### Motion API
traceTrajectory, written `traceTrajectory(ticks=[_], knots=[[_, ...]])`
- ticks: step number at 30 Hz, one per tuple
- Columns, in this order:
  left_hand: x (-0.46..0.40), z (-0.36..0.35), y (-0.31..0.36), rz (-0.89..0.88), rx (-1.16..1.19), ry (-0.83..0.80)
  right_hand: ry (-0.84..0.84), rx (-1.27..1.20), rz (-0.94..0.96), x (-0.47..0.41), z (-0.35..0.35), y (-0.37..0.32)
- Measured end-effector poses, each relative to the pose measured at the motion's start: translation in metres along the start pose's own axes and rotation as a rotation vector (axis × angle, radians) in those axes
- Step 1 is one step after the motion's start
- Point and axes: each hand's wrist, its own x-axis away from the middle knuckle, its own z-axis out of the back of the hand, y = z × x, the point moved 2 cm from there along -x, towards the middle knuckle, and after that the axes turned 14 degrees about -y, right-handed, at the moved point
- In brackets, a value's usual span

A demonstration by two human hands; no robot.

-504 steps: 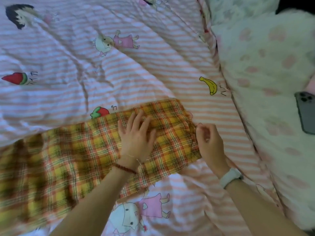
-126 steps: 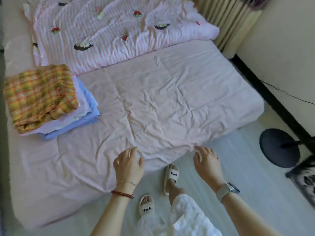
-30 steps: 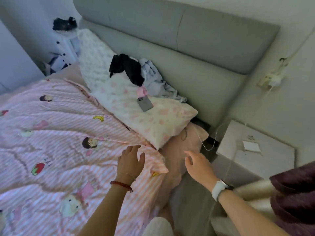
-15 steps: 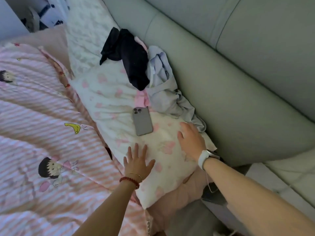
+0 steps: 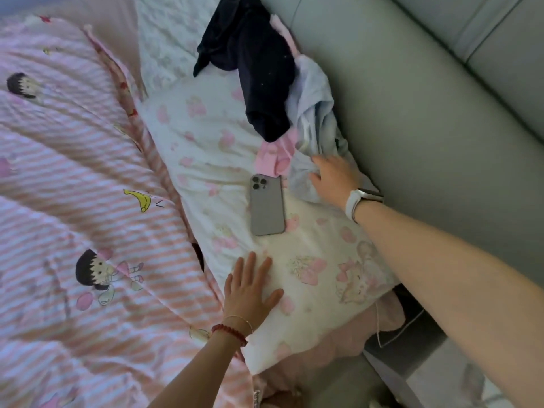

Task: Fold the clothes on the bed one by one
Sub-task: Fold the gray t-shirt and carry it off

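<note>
Clothes lie in a loose heap at the upper centre of the frame, on the far end of the white pillow (image 5: 309, 231) and against the grey headboard (image 5: 412, 113) — a dark navy garment (image 5: 259, 69) draped on top, a pale blue garment (image 5: 316, 113) crumpled to its right, and a pink piece (image 5: 273, 156) poking out beneath. My right hand (image 5: 334, 179) rests on the lower edge of the pale blue garment, fingers bent into the cloth; whether my grip has closed on it yet I cannot tell. My left hand (image 5: 250, 290) lies flat on the pillow at lower centre, fingers straight, holding nothing. A grey phone (image 5: 267, 206) sits face down on the pillow just left of the blue cloth, so I judge a careless pull could drag it along. The fabric looks thin, limp and light — it will slump rather than hold shape, so I would gather a good bunch at the hem or a seam and lift it away from the navy piece, which partly overlaps it.
</note>
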Motion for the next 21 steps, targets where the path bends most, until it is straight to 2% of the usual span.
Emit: traceTrajectory(ticks=[3,6,7,9,12,15,17,19,21], knots=[[0.008,0.023,0.013,-0.018,0.126,0.003,0.099,-0.390,0.094,0.059,-0.014,-0.003],[0.030,0.061,0.037,-0.148,0.710,0.140,0.159,-0.668,0.166,0.134,-0.025,-0.004],[0.042,0.070,0.047,-0.241,0.902,0.127,0.146,-0.713,0.180,0.158,-0.030,-0.003],[0.068,0.078,0.070,-0.390,1.090,0.026,0.100,-0.736,0.252,0.201,-0.041,0.001],[0.101,0.061,0.097,-0.388,1.188,-0.021,0.022,-0.719,0.359,0.251,-0.056,0.006],[0.142,0.038,0.106,-0.324,1.207,0.165,-0.025,-0.751,0.443,0.292,-0.064,0.007],[0.175,0.028,0.098,-0.368,1.205,0.264,-0.049,-0.783,0.510,0.312,-0.063,0.005],[0.210,0.026,0.082,-0.448,1.161,0.299,-0.045,-0.782,0.570,0.321,-0.056,-0.001],[0.246,0.025,0.060,-0.489,1.130,0.318,-0.030,-0.656,0.650,0.317,-0.049,-0.016]])
